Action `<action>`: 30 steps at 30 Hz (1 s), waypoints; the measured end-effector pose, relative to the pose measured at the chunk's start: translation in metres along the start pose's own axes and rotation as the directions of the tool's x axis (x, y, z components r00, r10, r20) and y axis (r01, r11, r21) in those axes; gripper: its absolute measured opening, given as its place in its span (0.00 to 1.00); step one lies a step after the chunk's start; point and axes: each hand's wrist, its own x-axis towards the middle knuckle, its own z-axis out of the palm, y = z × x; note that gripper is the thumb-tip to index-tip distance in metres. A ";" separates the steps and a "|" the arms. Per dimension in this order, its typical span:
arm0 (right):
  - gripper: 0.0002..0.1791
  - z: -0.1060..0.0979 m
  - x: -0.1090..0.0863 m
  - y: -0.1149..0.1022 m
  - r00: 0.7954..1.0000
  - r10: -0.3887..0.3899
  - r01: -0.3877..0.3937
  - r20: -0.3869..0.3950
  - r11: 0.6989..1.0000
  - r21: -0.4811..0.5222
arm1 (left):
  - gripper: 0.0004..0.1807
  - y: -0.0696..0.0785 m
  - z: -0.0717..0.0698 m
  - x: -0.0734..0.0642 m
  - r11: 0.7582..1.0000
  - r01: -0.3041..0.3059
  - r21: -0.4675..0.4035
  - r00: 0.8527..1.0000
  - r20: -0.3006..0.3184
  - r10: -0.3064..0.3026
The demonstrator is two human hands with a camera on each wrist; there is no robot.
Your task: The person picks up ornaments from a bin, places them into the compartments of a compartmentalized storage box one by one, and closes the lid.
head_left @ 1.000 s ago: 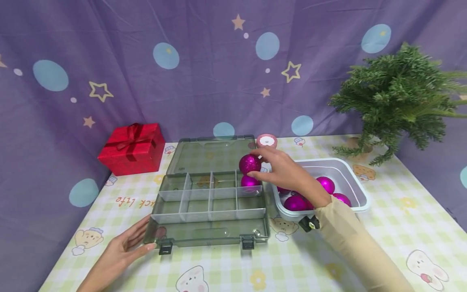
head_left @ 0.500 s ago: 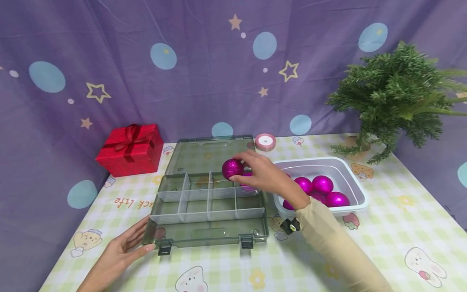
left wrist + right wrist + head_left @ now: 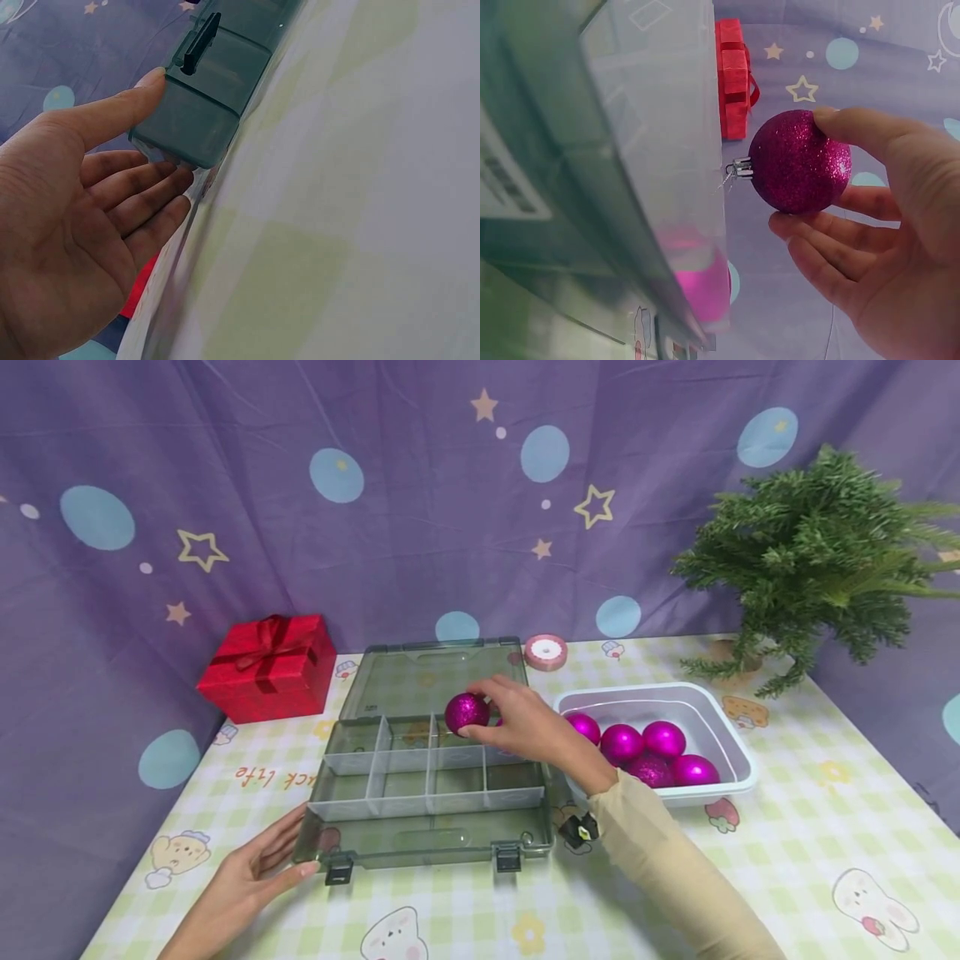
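Observation:
My right hand (image 3: 525,718) pinches a glittery magenta Christmas ball (image 3: 467,714) between thumb and fingers. It hangs above the back row of a translucent grey-green divider box (image 3: 427,806), over the third compartment from the left. In the right wrist view, the ball's silver cap points toward the box. A shiny magenta ball (image 3: 701,289) shows through the dividers, in the back right compartment; the right hand mostly hides it in the head view. My left hand (image 3: 243,881) rests at the box's front left corner, thumb at the front and fairly straight fingers along the side.
A pale blue-white tub (image 3: 731,739) with several magenta balls (image 3: 663,739) stands right of the box. The box's lid (image 3: 435,677) lies folded back. Behind are a pink ribbon spool (image 3: 546,652), a red gift box (image 3: 270,668) and an artificial tree (image 3: 810,552).
My right hand has carried the glittery ball leftward from above the back right compartment to the one beside it, and slightly lower. The left hand stays at the box corner.

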 end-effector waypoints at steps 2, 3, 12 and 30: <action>0.30 0.001 0.001 0.000 1.000 0.011 -0.011 0.000 1.000 -0.001 | 0.44 0.000 0.000 0.000 1.000 0.010 0.005 1.000 0.002 -0.010; 0.30 0.001 0.001 0.000 1.000 0.019 -0.019 0.000 1.000 0.000 | 0.44 0.000 0.000 0.000 1.000 0.013 0.007 1.000 0.002 -0.013; 0.31 -0.003 -0.001 -0.001 0.996 0.090 -0.091 0.029 0.995 0.036 | 0.44 -0.001 0.000 0.000 0.999 0.025 0.022 1.000 0.009 -0.025; 0.30 -0.040 -0.034 0.015 0.998 0.059 -0.060 -0.027 0.998 -0.030 | 0.44 0.002 0.000 0.000 0.995 0.083 0.063 0.996 0.014 -0.084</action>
